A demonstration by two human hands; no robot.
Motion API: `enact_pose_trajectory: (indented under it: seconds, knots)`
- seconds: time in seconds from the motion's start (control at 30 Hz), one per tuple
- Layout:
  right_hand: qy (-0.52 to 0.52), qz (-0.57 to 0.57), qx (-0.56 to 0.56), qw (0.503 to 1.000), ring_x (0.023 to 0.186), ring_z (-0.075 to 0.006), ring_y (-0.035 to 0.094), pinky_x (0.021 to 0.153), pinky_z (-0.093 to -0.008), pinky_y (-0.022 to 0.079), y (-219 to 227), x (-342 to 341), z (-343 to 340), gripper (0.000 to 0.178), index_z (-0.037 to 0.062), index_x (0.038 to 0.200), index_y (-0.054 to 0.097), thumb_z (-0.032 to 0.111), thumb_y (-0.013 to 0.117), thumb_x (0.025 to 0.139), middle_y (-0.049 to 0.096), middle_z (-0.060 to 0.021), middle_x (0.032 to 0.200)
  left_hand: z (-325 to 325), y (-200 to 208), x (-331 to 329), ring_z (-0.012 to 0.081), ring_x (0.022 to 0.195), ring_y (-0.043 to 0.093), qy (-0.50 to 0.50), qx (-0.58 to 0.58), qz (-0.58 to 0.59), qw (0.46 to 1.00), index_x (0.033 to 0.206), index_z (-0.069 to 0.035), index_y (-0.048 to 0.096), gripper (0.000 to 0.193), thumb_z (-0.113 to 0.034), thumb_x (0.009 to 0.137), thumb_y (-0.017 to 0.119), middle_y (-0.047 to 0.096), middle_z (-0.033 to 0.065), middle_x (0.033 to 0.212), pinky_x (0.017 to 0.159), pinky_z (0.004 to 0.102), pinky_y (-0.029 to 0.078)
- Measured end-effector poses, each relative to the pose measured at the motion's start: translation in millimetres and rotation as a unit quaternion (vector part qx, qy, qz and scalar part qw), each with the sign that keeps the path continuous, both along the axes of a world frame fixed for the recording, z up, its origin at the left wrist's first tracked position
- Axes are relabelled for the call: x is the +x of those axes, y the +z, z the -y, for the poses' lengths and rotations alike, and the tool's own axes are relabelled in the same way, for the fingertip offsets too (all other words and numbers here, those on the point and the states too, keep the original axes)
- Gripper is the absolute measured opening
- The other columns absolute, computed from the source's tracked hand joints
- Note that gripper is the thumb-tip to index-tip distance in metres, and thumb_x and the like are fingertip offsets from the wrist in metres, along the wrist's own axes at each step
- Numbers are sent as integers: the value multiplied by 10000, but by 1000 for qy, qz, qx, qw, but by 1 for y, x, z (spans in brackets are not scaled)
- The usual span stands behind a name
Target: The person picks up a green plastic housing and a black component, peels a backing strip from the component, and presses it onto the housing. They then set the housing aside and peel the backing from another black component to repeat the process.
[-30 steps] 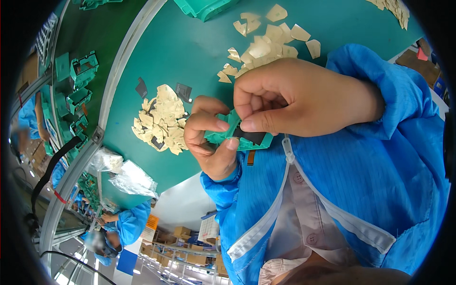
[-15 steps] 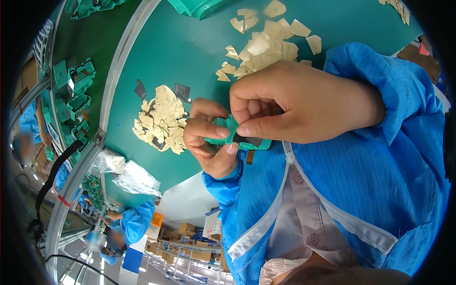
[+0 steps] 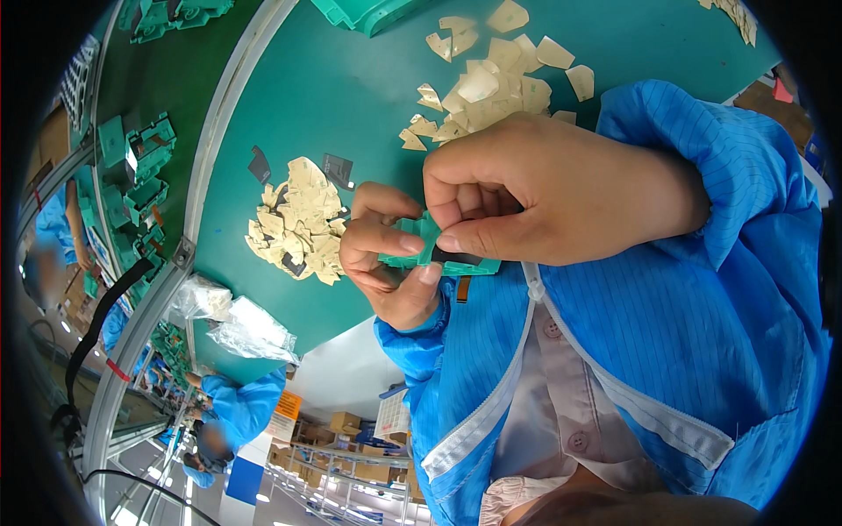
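Counted two hands: one left hand (image 3: pixel 386 254), one right hand (image 3: pixel 561 188). Held between, one green part (image 3: pixel 430 230); just beside, one ribbon (image 3: pixel 462 289). Logged one left heap (image 3: pixel 303 219), one far heap (image 3: pixel 491 92), one far-right heap (image 3: pixel 738 22): three total, too overlapped to count by piece. Noted two loose dark scraps (image 3: pixel 337 170); far, one green case (image 3: pixel 364 12); near, two buttons (image 3: pixel 577 442); left, at least two co-workers (image 3: pixel 246 408).

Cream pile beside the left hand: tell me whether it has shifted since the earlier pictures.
No. Judged against the metal rail, the cream pile keeps its place on the green table, to the rail's right; no clear shift shows.
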State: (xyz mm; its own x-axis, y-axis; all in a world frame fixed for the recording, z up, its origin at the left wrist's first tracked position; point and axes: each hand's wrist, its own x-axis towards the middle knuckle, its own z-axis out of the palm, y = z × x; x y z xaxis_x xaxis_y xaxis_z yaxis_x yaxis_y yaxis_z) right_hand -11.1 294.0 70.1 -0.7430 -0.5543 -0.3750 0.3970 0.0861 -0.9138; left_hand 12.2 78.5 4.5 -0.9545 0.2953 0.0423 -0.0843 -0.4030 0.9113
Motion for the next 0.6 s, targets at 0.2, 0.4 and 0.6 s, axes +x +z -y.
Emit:
enact_pose_trajectory:
  seconds: [0.2, 0.4, 0.6]
  knots:
    - [-5, -14, -10, 1000, 576, -105, 532, 538, -287, 418, -5, 1, 6, 121, 34, 885, 598, 114, 673, 936, 585, -29, 656, 7, -4, 2, 195, 833, 534, 4, -3, 11, 1000, 919, -91, 638, 272, -103, 681, 769, 558, 134, 956, 787, 324, 400]
    - [-4, 21, 5, 1000, 605, -102, 537, 553, -280, 418, -4, 2, 7, 75, 36, 905, 606, 93, 639, 939, 593, -31, 687, 7, -2, 4, 194, 851, 529, 32, -14, 27, 999, 913, -90, 639, 270, -106, 681, 777, 567, 140, 970, 798, 328, 393]
    - [-28, -19, 0, 999, 613, -101, 534, 558, -274, 419, -6, 7, 9, 36, 40, 906, 604, 61, 626, 926, 584, -29, 689, 8, 0, 3, 195, 856, 531, 36, -29, 16, 999, 909, -93, 637, 273, -99, 678, 782, 573, 146, 980, 803, 335, 397]
